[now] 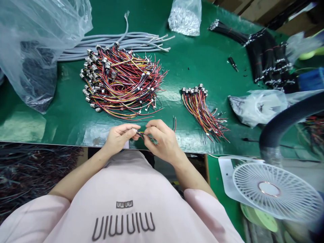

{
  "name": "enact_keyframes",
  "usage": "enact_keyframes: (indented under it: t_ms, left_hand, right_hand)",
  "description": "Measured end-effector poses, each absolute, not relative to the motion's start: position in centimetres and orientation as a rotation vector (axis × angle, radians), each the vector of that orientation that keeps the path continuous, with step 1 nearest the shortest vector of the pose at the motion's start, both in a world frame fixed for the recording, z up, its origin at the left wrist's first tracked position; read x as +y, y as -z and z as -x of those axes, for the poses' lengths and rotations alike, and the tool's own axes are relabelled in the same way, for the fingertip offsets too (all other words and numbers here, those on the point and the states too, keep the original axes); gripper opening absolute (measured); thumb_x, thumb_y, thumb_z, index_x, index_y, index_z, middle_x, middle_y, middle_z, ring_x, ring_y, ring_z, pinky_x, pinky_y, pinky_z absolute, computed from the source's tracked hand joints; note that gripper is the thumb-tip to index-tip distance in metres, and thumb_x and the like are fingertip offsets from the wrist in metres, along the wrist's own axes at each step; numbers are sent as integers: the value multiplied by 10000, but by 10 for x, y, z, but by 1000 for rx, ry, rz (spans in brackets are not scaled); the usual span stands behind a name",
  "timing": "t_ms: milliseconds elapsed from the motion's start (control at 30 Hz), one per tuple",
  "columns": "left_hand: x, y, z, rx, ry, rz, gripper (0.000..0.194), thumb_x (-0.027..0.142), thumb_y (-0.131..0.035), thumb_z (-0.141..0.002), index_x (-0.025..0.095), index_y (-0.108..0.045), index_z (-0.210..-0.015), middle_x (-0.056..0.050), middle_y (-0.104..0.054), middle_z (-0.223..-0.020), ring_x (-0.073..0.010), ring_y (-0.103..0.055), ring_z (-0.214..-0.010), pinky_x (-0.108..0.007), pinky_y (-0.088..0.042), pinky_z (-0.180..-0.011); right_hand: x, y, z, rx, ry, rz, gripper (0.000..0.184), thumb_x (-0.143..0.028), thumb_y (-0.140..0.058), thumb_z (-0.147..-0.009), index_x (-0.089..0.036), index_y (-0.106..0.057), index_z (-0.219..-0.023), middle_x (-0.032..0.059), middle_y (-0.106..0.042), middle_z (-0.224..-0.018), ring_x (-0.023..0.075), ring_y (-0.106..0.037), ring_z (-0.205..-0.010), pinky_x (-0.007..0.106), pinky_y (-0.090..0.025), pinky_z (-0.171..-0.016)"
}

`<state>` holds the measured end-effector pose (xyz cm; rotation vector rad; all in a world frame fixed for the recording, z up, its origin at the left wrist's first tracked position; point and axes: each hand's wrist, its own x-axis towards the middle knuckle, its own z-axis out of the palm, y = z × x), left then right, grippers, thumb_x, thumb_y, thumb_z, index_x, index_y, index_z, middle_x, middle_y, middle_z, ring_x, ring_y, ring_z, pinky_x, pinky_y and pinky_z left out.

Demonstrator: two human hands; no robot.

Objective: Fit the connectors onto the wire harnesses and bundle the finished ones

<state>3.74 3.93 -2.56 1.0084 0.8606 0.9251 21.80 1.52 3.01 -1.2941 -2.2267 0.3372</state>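
at table edge (189, 147) | left hand (117, 137) pinching connector (135, 129) between fingertips | right hand (162, 141) pinching wires (141, 133)

Holding a metal connector (135, 129) in the left grip (117, 138) and pinching its coloured wires (141, 133) with the right grip (162, 140), at the near edge of a green bench (207, 62). Facing a large heap of wired connectors (121, 81), backed by grey cables (101, 39). Flanked on the right by a smaller wired bundle (199, 108), with black cables (257, 60) farther off. Wearing a pale pink shirt (121, 180), near a white fan (268, 189).
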Motion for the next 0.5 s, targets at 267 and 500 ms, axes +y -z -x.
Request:
enact_keyframes:
  t_ms: [267, 500]
  left_hand:
    - [41, 22, -37, 877, -919, -1039, 343, 450, -715, -784, 137, -747, -922, -54, -745, -670, -170, -707, -618, -262, -581, -622]
    - [40, 26, -36, 850, -907, -982, 340, 435, -730, -780, 134, -747, -938, -54, -747, -682, -163, -707, -621, -256, -580, -628]
  right_hand:
    - [20, -33, -215, -2267, -303, 1254, 94, -129, -504, -861, -206, -534, -816, 80, -611, -947, 181, -567, -864, 309, -473, -736]
    - [19, -31, -215, -2257, -262, 1235, 120, -112, -490, -857, -202, -528, -787, 81, -612, -917, 180, -564, -845, 311, -469, -733]
